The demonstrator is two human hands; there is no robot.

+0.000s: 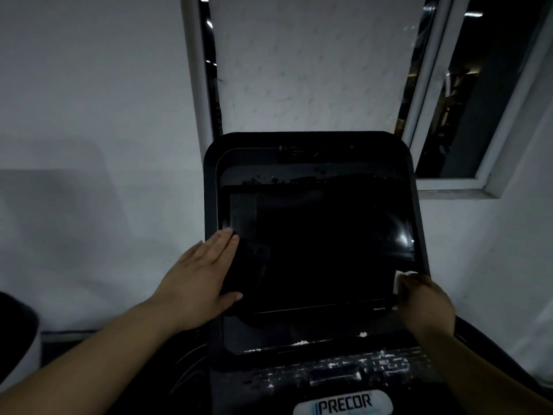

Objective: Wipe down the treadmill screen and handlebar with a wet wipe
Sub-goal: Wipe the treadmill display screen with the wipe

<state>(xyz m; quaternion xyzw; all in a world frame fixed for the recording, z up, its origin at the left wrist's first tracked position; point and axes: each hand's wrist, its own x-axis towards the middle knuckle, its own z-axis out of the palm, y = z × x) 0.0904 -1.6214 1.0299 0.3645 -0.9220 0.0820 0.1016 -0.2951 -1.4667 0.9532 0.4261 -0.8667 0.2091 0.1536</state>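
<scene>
My left hand (pixel 199 275) lies flat with the fingers spread along the left edge of the treadmill screen (pixel 323 253), bracing the console, its grip apart and holding nothing. My right hand (pixel 425 307) is at the screen's lower right corner, its grip closed on the wet wipe (pixel 401 280), of which only a small white corner shows above my fingers. The glass is dark, with a bright glare near its right edge, so I judge smears will be hard to spot unless I work in order. To do this step well I would spread the wipe flatter under my fingers, press lightly and draw it across in overlapping rows from one side to the other, keeping the left hand steady so the console does not rock. White flecks lie on the ledge (pixel 299 344) below the screen and over the keypad (pixel 344 369); they want clearing too. The handlebar is not clearly in view and seems not yet done.
</scene>
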